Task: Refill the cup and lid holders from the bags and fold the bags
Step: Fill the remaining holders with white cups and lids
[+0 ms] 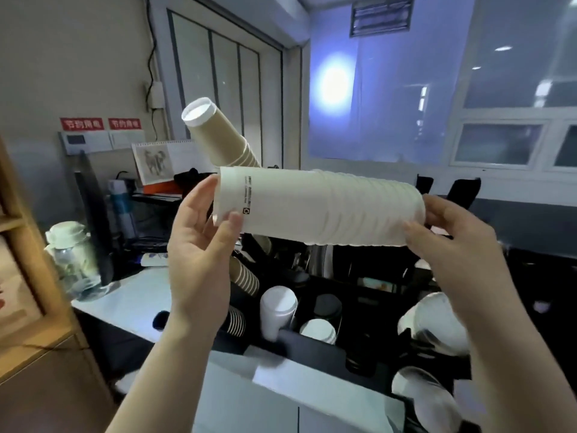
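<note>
White cup stack (318, 206) held level and crosswise above the black holder (315, 345), one hand at each end. The left hand (199, 245) cups the base end, thumb on the near wall and fingers behind, so the stack cannot slide out leftward; the right hand (452, 232) grasps the rim end, fingers curled round the outermost lips. Holding both ends keeps the nested cups from telescoping apart or sagging in the middle, a likely fault with a long stack carried sideways. Behind it a tan stack (218, 139) leans up and to the left, base uppermost. Below, the holder's wells carry a short white stack (278, 307), a second white stack (318, 331), a dark stack (327, 307) and ribbed cups (246, 278) at the left edge; clear lids or cups (434, 323) lie at the right, too blurred to tell which. No bag can be made out with certainty. The step in hand appears to be loading: the stack would next need turning upright and lowering into a well with room. Which well that is cannot be told. A jar (73, 257) stands on the counter (131, 301) at left.
</note>
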Action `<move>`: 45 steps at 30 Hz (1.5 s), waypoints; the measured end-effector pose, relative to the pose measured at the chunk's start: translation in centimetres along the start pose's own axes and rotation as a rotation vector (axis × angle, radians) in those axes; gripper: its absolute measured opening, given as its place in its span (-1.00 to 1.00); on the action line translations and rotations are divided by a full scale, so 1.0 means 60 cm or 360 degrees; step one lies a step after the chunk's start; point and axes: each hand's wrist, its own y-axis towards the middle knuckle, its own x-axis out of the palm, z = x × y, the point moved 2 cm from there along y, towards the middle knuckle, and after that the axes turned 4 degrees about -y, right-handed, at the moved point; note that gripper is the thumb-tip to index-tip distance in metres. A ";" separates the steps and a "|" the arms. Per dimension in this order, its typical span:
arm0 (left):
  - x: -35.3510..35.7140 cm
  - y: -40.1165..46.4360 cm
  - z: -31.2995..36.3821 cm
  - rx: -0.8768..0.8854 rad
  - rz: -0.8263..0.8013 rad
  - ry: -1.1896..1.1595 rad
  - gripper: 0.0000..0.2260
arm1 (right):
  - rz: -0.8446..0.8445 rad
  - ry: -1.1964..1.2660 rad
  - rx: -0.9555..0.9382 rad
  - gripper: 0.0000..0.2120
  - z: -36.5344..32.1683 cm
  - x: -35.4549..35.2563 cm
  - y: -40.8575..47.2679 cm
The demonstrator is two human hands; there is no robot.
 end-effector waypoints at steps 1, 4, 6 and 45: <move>0.013 0.008 -0.011 -0.0013 -0.0017 -0.0028 -0.55 | -0.0051 -0.0052 0.0021 -0.71 0.001 -0.009 0.007; 0.059 0.027 -0.042 -0.0026 -0.0094 -0.0106 -0.57 | -0.0184 -0.0182 0.0195 -0.68 0.014 -0.038 0.029; 0.091 0.036 -0.060 -0.0036 -0.0148 -0.0153 -0.55 | -0.0218 -0.0246 0.0369 -0.72 0.031 -0.061 0.039; 0.352 0.016 -0.206 -0.0127 -0.1002 0.0313 -0.38 | 0.0079 0.0059 0.1297 -0.70 0.272 -0.127 0.096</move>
